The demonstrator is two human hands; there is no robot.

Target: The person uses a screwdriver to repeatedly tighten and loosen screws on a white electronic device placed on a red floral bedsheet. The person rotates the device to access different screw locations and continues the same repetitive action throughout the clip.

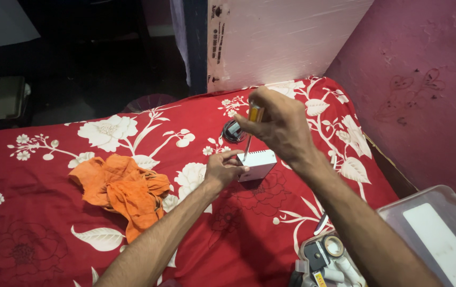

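While right hand grips yellow screwdriver, handle mostly hidden, left hand fingers clasp white box, partly covered

cloth left of box, coil perhaps behind

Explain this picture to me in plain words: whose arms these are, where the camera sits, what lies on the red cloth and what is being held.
There is no machine here. The one picture comes from a camera worn on a person's head, looking down, so both arms are that person's own.

The right hand grips a screwdriver with a yellow handle, its shaft pointing down onto a small white box. The left hand steadies that box at its near side.

All of this rests on a red flowered sheet. On it lie a crumpled orange rag to the left, a small dark round part behind the box, and rolls of tape with other small items near the bottom edge. A clear plastic lid sits at the lower right.
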